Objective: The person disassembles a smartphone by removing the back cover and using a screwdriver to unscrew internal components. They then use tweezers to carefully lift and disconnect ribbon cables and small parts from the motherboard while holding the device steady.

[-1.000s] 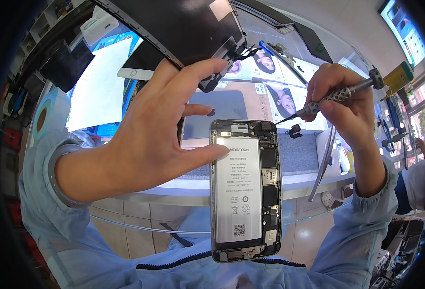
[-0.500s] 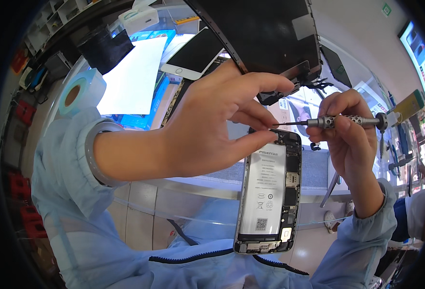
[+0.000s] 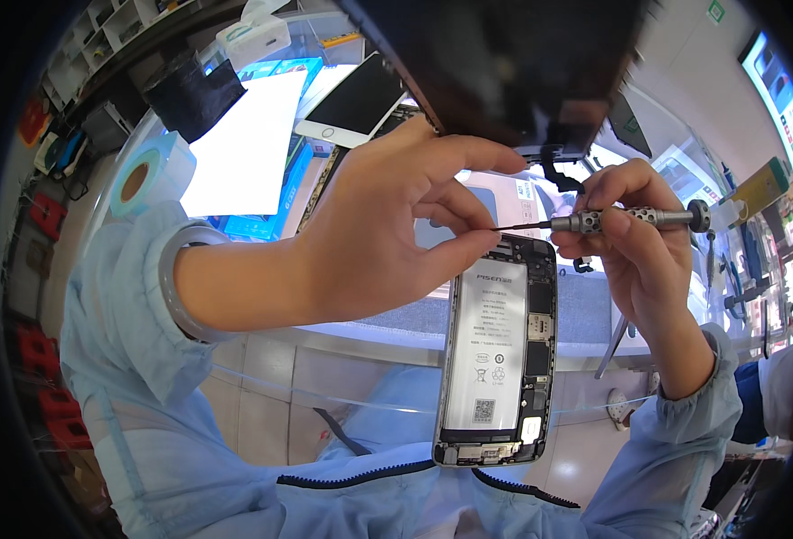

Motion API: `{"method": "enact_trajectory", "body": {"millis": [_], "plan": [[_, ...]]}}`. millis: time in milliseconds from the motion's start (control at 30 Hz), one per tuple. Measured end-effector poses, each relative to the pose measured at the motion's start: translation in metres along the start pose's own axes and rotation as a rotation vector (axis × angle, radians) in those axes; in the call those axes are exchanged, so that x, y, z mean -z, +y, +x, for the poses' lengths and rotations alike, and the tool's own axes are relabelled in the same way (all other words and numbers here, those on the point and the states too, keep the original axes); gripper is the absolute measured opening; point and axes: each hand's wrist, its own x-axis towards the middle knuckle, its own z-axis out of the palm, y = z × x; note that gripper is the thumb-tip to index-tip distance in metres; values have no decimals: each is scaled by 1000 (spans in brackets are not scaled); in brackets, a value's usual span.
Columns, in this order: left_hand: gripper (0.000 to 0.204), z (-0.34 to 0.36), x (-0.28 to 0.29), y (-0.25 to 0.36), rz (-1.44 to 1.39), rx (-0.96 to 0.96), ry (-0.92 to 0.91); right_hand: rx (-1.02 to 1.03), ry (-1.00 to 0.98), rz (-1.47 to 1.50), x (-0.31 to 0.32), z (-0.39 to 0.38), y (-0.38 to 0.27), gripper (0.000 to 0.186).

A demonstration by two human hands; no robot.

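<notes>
My right hand [image 3: 634, 220] grips a silver precision screwdriver [image 3: 630, 220] with holes in its handle, held level, its thin shaft pointing left. At the tip, the thumb and a finger of my left hand [image 3: 396, 216] pinch together; whatever sits between them is too small to make out. Just below hangs an opened smartphone body [image 3: 492, 359], upright, with a white battery and its circuit board bare. Its top edge lies by my left thumb. Above my left hand is a dark, blurred phone screen assembly [image 3: 513, 72] with a black flex cable [image 3: 558, 175] dangling; what holds it up is hidden.
A white phone [image 3: 351, 103] lies on the glass counter to the left, near a white paper sheet [image 3: 248, 148], blue boxes [image 3: 284, 193] and a tape roll [image 3: 149, 175]. The counter's front edge [image 3: 360, 346] runs behind the opened phone. A lit screen [image 3: 783, 99] hangs far right.
The dark screen assembly has swung and blurred, its cable now hanging nearer my right hand. Both hands and the screwdriver have shifted slightly left; the tip stays at my left fingertips.
</notes>
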Motion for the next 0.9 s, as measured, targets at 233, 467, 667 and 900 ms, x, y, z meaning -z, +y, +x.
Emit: {"method": "enact_trajectory", "body": {"millis": [233, 467, 667, 900], "plan": [[46, 2, 2, 4, -144, 129, -14, 22, -26, -54, 2, 1, 0, 13], [45, 3, 3, 1, -122, 90, -37, 13, -36, -84, 3, 1, 0, 12], [45, 3, 4, 1, -141, 135, -50, 32, -44, -91, 5, 1, -1, 12], [45, 3, 3, -1, -116, 135, -59, 77, -64, -79, 0, 1, 1, 13]]}}
